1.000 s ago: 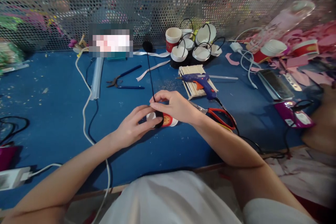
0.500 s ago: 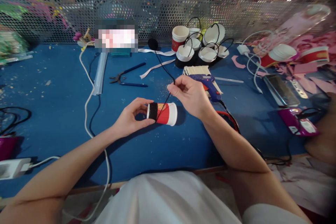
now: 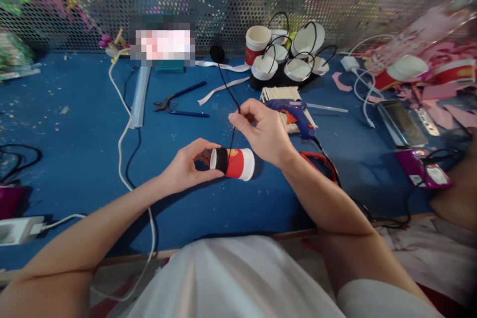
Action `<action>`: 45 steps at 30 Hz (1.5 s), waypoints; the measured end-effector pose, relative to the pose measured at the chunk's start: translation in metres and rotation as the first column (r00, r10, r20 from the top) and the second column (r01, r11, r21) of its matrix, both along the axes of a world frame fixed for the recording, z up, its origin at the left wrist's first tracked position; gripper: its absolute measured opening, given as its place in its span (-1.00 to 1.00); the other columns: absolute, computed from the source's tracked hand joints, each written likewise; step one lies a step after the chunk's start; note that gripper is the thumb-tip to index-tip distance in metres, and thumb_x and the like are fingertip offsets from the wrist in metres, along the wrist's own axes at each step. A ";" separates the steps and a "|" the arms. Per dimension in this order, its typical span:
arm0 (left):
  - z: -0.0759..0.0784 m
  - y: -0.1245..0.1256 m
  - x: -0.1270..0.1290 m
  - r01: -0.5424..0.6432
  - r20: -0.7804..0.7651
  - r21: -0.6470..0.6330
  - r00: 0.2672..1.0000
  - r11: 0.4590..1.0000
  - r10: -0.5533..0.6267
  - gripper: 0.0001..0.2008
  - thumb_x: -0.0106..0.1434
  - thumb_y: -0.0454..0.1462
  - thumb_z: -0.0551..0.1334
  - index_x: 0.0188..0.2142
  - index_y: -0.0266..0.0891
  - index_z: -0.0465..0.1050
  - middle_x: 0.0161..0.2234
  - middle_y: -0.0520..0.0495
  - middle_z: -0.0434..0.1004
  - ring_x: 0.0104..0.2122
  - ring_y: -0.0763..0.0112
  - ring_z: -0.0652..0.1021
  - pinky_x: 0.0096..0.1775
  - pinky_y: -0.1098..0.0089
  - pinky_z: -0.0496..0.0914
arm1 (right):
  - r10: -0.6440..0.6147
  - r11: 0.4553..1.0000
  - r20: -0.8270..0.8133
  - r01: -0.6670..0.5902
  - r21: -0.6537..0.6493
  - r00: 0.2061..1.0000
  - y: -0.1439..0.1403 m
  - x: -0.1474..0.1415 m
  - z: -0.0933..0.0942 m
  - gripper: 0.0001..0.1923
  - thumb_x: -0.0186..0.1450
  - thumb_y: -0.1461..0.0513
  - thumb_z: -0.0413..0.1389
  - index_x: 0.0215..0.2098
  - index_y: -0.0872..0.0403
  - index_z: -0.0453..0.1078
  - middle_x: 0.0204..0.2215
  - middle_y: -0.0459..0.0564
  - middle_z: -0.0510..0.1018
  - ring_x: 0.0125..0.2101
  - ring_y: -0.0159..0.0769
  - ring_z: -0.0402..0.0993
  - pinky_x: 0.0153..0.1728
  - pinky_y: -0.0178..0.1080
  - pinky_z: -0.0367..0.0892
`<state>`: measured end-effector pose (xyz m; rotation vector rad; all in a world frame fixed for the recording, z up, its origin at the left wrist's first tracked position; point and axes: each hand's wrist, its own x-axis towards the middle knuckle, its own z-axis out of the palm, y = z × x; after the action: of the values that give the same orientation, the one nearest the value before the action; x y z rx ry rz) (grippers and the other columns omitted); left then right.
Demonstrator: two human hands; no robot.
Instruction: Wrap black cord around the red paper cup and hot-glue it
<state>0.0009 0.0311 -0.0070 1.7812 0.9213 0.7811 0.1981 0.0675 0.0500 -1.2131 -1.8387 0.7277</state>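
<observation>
A person at a blue tabletop (image 3: 74,124) holds a small red paper cup (image 3: 234,163) on its side near the middle of the surface, the left hand (image 3: 186,166) with its grip clamped on the cup's black-wrapped end. The right hand (image 3: 263,129) is just above and to the right, fingers pinched together on a black cord (image 3: 228,89) that runs down to the cup and away to a dark spool (image 3: 216,52) at the far side by the mesh screen. The cord looks taut between pinch and cup; a slip of the fingers could likely let the winding slacken or unravel, and a hard pull could drag the light cup out of the left hand's hold. The blue glue gun (image 3: 292,113) lies on a bundle of wooden sticks (image 3: 278,93) just right of the right hand, red-handled scissors (image 3: 320,161) nearer; a sweep of the forearm could knock either. Finished cups with cord handles (image 3: 288,57) crowd the far side.
</observation>
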 end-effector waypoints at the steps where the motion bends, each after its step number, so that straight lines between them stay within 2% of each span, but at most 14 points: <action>1: 0.000 0.000 0.000 0.004 0.000 0.022 1.000 1.000 -0.004 -0.49 0.04 -0.21 0.37 -0.02 -0.27 0.33 -0.18 -0.15 0.40 -0.30 0.39 0.50 -0.22 0.31 0.49 | -0.001 1.000 0.012 0.001 -0.005 1.000 0.001 0.000 -0.001 -0.69 0.27 0.08 0.03 -0.52 0.04 0.11 -0.59 -0.17 0.24 -0.55 -0.47 0.14 -0.50 -0.32 0.12; 9: 0.002 0.001 -0.001 0.031 -0.019 0.208 0.999 0.978 -0.027 -0.50 0.05 -0.21 0.36 -0.02 -0.26 0.34 -0.11 -0.21 0.38 -0.23 0.33 0.50 -0.19 0.28 0.49 | 0.042 0.996 0.057 -0.037 -0.077 0.997 0.010 0.000 -0.012 -0.71 0.28 0.13 0.02 -0.54 0.05 0.09 -0.63 -0.21 0.15 -0.58 -0.48 0.05 -0.53 -0.32 0.04; 14: 0.004 0.002 -0.002 0.042 -0.089 0.335 0.996 0.941 -0.013 -0.50 0.07 -0.21 0.35 0.00 -0.26 0.31 -0.09 -0.21 0.39 -0.15 0.28 0.47 -0.16 0.27 0.46 | 0.064 0.992 0.150 -0.046 -0.120 0.987 0.010 0.000 -0.014 -0.69 0.28 0.12 0.02 -0.55 0.05 0.06 -0.67 -0.23 0.16 -0.61 -0.49 0.05 -0.53 -0.32 0.02; 18: 0.005 0.001 -0.002 0.066 -0.151 0.419 0.989 0.906 -0.003 -0.52 0.12 -0.20 0.31 0.02 -0.24 0.29 -0.07 -0.22 0.40 -0.07 0.23 0.45 -0.05 0.20 0.41 | 0.082 0.987 0.205 -0.051 -0.153 0.975 0.009 -0.003 -0.018 -0.70 0.28 0.13 0.00 -0.54 0.05 0.08 -0.65 -0.21 0.20 -0.60 -0.49 0.09 -0.51 -0.32 0.03; 24: 0.004 0.002 -0.003 0.074 -0.202 0.462 0.979 0.884 0.023 -0.55 0.17 -0.20 0.27 0.04 -0.22 0.28 -0.03 -0.22 0.38 -0.02 0.23 0.43 0.02 0.19 0.37 | 0.083 0.985 0.266 -0.038 -0.171 0.960 0.008 -0.006 -0.025 -0.72 0.28 0.16 -0.01 -0.54 0.05 0.07 -0.61 -0.18 0.25 -0.56 -0.46 0.13 -0.47 -0.32 0.03; 29: 0.004 0.004 -0.006 0.075 -0.225 0.457 0.974 0.886 0.034 -0.54 0.18 -0.21 0.26 0.06 -0.23 0.27 -0.01 -0.23 0.36 0.01 0.24 0.41 0.04 0.19 0.36 | 0.069 0.992 0.307 -0.034 -0.119 0.949 0.008 -0.007 -0.031 -0.73 0.29 0.17 -0.02 -0.53 0.04 0.06 -0.58 -0.16 0.26 -0.54 -0.44 0.14 -0.45 -0.31 0.03; 32: 0.002 0.005 -0.007 0.064 -0.223 0.383 0.975 0.921 0.025 -0.45 0.14 -0.18 0.29 0.11 -0.21 0.22 0.02 -0.24 0.36 0.00 0.20 0.44 0.02 0.16 0.38 | 0.058 0.997 0.327 -0.038 -0.067 0.943 0.006 -0.008 -0.034 -0.74 0.29 0.19 -0.02 -0.52 0.04 0.05 -0.55 -0.14 0.27 -0.52 -0.43 0.15 -0.44 -0.30 0.04; 36: 0.001 0.006 -0.009 -0.003 -0.134 0.142 0.991 0.990 0.022 -0.24 0.05 -0.12 0.35 0.18 -0.24 0.10 0.03 -0.27 0.39 -0.08 0.18 0.51 -0.04 0.14 0.44 | 0.050 0.999 0.378 -0.046 -0.020 0.925 0.003 -0.010 -0.036 -0.77 0.31 0.20 -0.03 -0.49 0.05 0.09 -0.50 -0.09 0.32 -0.48 -0.40 0.18 -0.43 -0.29 0.05; 41: 0.003 0.005 -0.007 -0.035 -0.085 -0.127 0.996 0.991 0.024 -0.40 0.11 -0.09 0.29 0.07 -0.34 0.24 -0.09 -0.27 0.50 -0.21 0.23 0.57 -0.16 0.19 0.49 | 0.023 0.999 0.451 -0.034 0.016 0.892 -0.002 -0.011 -0.034 -0.80 0.33 0.18 -0.04 -0.45 0.07 0.17 -0.45 -0.04 0.37 -0.46 -0.38 0.21 -0.45 -0.29 0.04; 45: 0.005 0.004 -0.006 -0.019 -0.059 -0.192 0.998 0.981 0.008 -0.46 0.14 -0.08 0.25 0.04 -0.33 0.26 -0.09 -0.23 0.49 -0.23 0.27 0.56 -0.18 0.23 0.47 | 0.008 0.996 0.498 -0.050 0.073 0.867 -0.006 -0.013 -0.036 -0.81 0.35 0.19 -0.07 -0.39 0.10 0.21 -0.41 -0.01 0.39 -0.45 -0.38 0.25 -0.47 -0.30 0.03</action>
<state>-0.0047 0.0347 -0.0023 1.6367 1.0138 0.6291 0.1854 0.0617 0.0143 -1.4129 -2.2843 0.3606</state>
